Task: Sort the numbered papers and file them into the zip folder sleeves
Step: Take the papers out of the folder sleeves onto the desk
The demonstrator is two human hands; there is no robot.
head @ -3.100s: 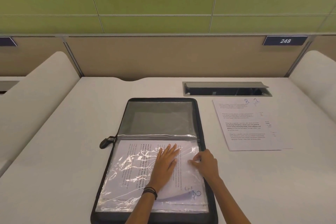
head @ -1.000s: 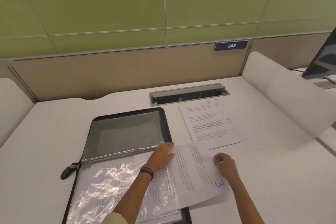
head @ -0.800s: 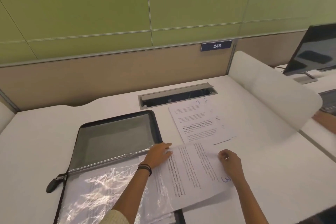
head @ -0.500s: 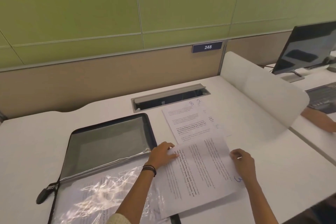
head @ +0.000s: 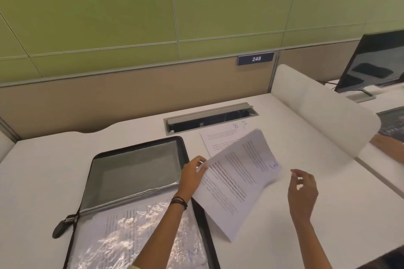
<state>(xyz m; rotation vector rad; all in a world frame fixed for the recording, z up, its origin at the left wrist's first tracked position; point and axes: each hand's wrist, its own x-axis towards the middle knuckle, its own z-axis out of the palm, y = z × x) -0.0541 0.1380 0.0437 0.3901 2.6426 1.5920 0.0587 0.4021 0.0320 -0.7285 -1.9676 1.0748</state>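
Observation:
The black zip folder lies open on the white desk. Its near half shows clear plastic sleeves with printed paper inside. My left hand pinches the left edge of the sheet marked 3, which hangs tilted in the air to the right of the folder. My right hand hovers just right of that sheet, fingers loosely bent, touching nothing. Behind the lifted sheet, the papers marked 8 and 1 lie flat on the desk.
A cable hatch is set into the desk behind the papers. A white divider bounds the desk on the right; beyond it stand a monitor and another person's arm. The folder's zipper pull lies at its left.
The sheet marked 3 came out of the folder and swung up to the right. My right hand let go of its corner and drew away; my left hand still holds its edge.

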